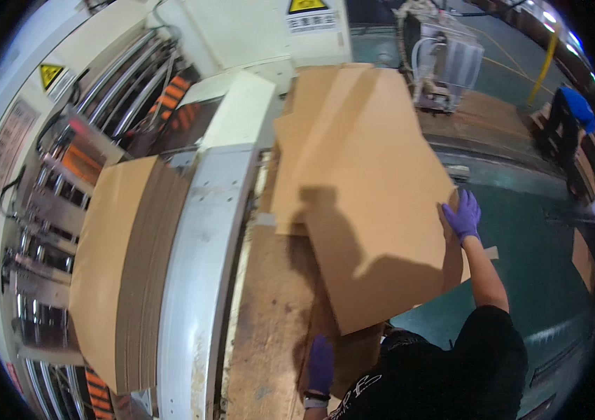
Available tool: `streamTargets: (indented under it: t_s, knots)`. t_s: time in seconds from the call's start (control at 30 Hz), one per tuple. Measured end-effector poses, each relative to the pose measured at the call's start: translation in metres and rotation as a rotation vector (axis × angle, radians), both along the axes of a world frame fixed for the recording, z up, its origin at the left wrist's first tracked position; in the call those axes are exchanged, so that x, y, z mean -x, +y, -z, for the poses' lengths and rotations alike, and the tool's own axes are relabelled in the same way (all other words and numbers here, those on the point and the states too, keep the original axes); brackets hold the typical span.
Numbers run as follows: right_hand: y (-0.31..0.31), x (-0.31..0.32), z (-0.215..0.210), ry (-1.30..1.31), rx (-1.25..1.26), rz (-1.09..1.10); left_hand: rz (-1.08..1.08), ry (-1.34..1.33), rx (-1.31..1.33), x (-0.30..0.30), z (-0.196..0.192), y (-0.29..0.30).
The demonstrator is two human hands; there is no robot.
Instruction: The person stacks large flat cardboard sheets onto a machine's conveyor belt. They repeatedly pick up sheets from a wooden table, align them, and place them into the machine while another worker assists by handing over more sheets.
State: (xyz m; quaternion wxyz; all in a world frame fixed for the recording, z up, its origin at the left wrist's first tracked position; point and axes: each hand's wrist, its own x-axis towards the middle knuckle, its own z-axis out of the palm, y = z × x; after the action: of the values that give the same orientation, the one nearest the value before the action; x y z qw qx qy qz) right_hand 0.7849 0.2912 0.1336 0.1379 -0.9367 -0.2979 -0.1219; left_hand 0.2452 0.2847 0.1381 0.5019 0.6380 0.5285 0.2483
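Note:
A loose pile of large brown cardboard sheets (374,154) lies in front of me, its sheets fanned unevenly. My right hand (463,215), in a purple glove, rests against the right edge of the pile. Its fingers are stretched out and the thumb is toward the cardboard. Low in the view, my left hand (320,367), also purple-gloved, hangs over a worn wooden board (269,301). That hand looks stretched out and empty, apart from the sheets, though its separate fingers are hard to make out in the shade.
Left of a metal rail (203,280), a neat cardboard stack (112,259) stands against a machine with rollers (119,91). A machine unit (444,59) stands at the far right. A person in a blue cap (577,110) is beyond the green floor (514,231).

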Motion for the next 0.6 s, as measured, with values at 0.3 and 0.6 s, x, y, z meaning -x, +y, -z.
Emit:
streamTargets:
  t_s: [0.3,0.6]
  knots:
    - [-0.058,-0.03,0.004,1.23,-0.349,-0.014,0.119,0.288,-0.514,-0.089,0.016,0.076]
    - [0.053,-0.05,0.022,1.65,-0.729,-0.24,-0.008,0.547,-0.609,-0.149,0.003,0.203]
